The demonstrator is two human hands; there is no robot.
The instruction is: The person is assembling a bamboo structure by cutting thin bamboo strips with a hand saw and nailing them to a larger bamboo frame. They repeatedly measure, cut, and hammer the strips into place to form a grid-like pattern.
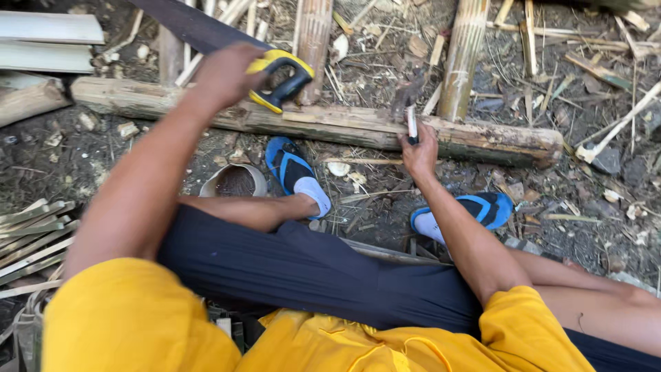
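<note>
My left hand [224, 72] grips the yellow and black handle of a hand saw [279, 79], whose dark blade runs up and left out of view. My right hand [418, 153] is closed on a small pale stick-like object [412, 124] held upright against a long bamboo pole [330, 124] that lies across the ground in front of me. My feet, in blue sandals and white socks [296, 172], rest just below that pole.
Two upright bamboo sections [463, 55] lean behind the pole. Split bamboo strips [31, 241] lie at the left, pale planks [48, 41] at the top left. A short cut bamboo ring [234, 180] sits by my left foot. Chips and splinters litter the soil.
</note>
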